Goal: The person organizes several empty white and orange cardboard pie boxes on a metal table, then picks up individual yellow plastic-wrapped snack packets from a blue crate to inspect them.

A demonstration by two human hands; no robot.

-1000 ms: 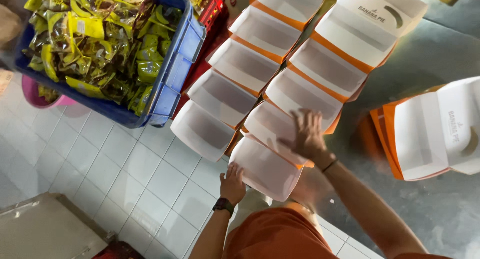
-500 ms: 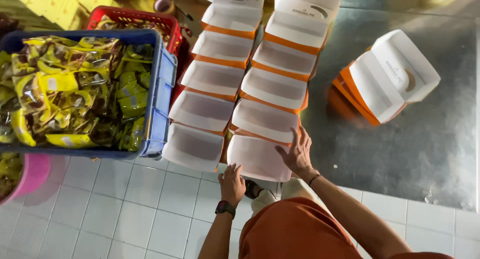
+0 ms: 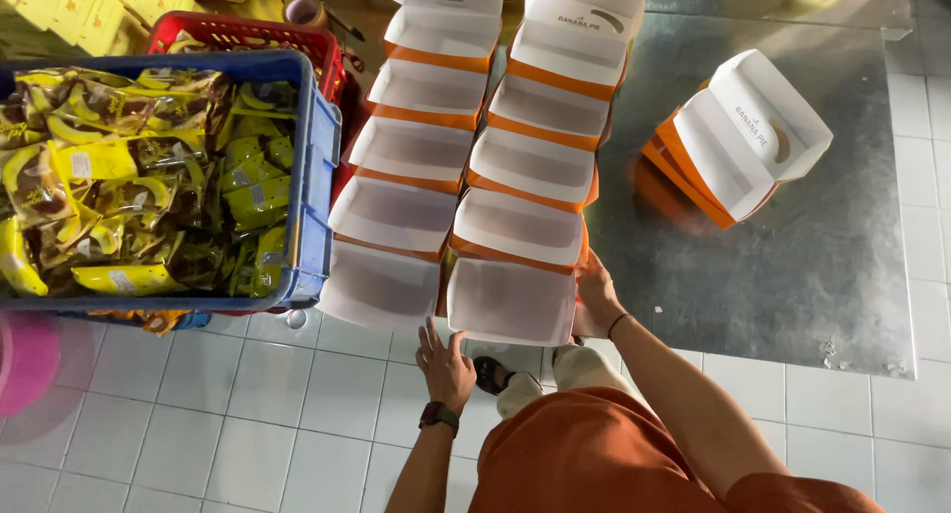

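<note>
Two rows of open white and orange cardboard boxes lie overlapped on the floor in front of me. My right hand [image 3: 594,300] grips the right edge of the nearest box [image 3: 510,303] in the right row. My left hand [image 3: 444,364], with a dark watch on the wrist, hovers with fingers spread just under that box's lower left corner, beside the nearest box of the left row [image 3: 371,287]. Whether its fingertips touch the cardboard is unclear.
A blue crate [image 3: 315,166] full of yellow and brown snack packets stands at the left, with a red basket [image 3: 248,36] behind it. A separate stack of nested boxes [image 3: 738,137] lies on a metal sheet [image 3: 792,265] at the right. A pink tub [image 3: 25,359] sits at far left.
My right hand slid from the top of the nearest box to its right edge. The left hand stayed near the lower left corner, and my view swung so the rows look upright.
</note>
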